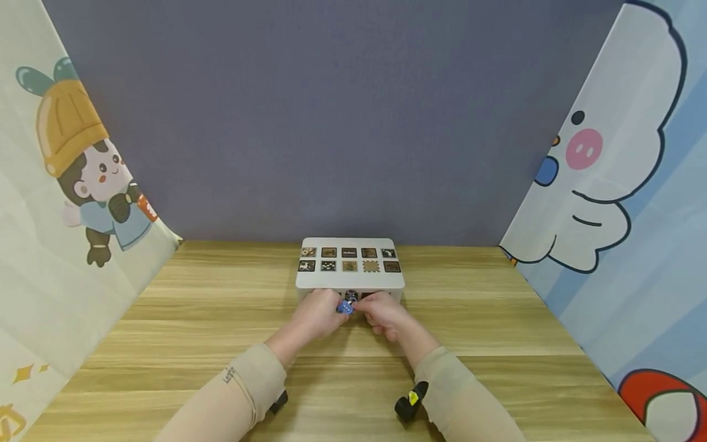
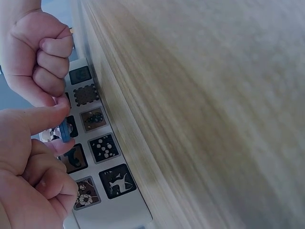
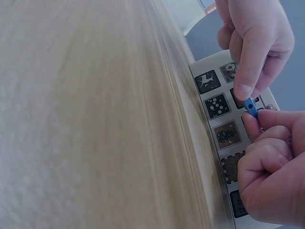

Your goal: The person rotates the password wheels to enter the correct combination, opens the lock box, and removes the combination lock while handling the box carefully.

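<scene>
A small blue padlock point(image 1: 345, 307) hangs at the front of a white box point(image 1: 350, 280) with square pictures on it. My left hand point(image 1: 318, 312) pinches the padlock between thumb and forefinger, its other fingers curled. From the other side my right hand point(image 1: 383, 312) brings curled thumb and forefinger together at the padlock's edge. In the right wrist view the blue body point(image 3: 250, 108) shows a dark hole and lies between both hands' fingertips. Shiny metal point(image 2: 51, 134) shows beside it in the left wrist view. Whether a key is between the right fingertips is hidden.
The box stands on a wood-grain table point(image 1: 232, 294), close to a grey back panel point(image 1: 331, 123). Cartoon-printed cloths point(image 1: 38, 202) flank the table on both sides. Dark straps with small devices point(image 1: 411, 402) hang beneath the sleeves.
</scene>
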A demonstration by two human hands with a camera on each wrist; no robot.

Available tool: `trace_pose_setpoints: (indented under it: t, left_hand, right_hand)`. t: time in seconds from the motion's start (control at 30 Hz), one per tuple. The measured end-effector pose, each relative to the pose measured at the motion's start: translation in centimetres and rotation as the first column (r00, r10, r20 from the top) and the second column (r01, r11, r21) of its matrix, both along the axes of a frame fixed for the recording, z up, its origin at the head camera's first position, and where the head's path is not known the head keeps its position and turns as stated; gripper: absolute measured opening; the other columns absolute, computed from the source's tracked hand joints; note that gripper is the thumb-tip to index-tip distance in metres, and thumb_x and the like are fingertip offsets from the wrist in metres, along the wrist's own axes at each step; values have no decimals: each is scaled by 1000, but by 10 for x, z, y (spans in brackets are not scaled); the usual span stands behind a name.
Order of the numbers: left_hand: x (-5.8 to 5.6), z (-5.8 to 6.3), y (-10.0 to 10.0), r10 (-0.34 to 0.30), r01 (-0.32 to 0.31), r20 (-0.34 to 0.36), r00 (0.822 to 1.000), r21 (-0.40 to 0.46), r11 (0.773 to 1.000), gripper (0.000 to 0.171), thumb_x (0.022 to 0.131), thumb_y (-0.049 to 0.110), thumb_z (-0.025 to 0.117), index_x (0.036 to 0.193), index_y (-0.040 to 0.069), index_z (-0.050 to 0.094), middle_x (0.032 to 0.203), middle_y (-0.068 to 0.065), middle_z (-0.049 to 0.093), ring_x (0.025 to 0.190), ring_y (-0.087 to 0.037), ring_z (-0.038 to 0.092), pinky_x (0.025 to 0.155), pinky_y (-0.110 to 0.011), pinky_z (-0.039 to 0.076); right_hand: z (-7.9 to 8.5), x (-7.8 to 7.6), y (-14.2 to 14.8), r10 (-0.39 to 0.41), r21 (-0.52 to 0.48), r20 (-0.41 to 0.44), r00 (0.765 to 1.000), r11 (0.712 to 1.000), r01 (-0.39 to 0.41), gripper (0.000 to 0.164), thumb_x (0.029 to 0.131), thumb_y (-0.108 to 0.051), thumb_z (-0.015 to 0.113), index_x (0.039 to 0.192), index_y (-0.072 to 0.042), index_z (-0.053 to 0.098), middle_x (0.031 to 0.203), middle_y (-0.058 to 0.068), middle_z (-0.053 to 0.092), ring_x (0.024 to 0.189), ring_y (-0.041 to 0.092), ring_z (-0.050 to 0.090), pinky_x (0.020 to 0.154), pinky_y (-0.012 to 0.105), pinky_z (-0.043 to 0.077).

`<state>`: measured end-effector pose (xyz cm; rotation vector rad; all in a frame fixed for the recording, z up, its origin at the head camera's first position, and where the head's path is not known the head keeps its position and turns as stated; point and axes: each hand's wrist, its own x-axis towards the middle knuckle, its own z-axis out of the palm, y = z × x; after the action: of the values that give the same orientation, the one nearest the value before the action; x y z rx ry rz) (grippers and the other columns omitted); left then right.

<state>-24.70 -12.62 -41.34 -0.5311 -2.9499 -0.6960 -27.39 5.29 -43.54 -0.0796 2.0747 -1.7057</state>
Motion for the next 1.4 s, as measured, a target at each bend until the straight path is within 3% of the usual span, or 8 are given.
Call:
trace_pose_setpoints:
  t: [0.87, 1.4]
  left_hand:
    - [-4, -1, 3, -67, 67, 0, 998, -3, 998, 28, 82, 21, 70, 59, 18, 55, 51, 8, 50, 44, -7, 44, 42, -24, 39]
    - [-1, -2, 4, -82, 82, -22, 996, 31, 996, 24, 83, 24, 70, 62, 19, 58, 52, 9, 50, 42, -7, 43, 41, -24, 39]
  right_hand:
    - [-2, 0, 3, -1, -20, -7, 1000, 1000, 1, 31, 89, -19, 61, 96, 11, 63, 50, -5, 28, 40, 8, 22, 34, 22, 20]
    - [0, 4, 9, -15, 2, -30, 999, 1000, 15, 22, 88, -20, 62, 92, 1, 67, 49, -6, 30, 40, 7, 24, 35, 21, 22]
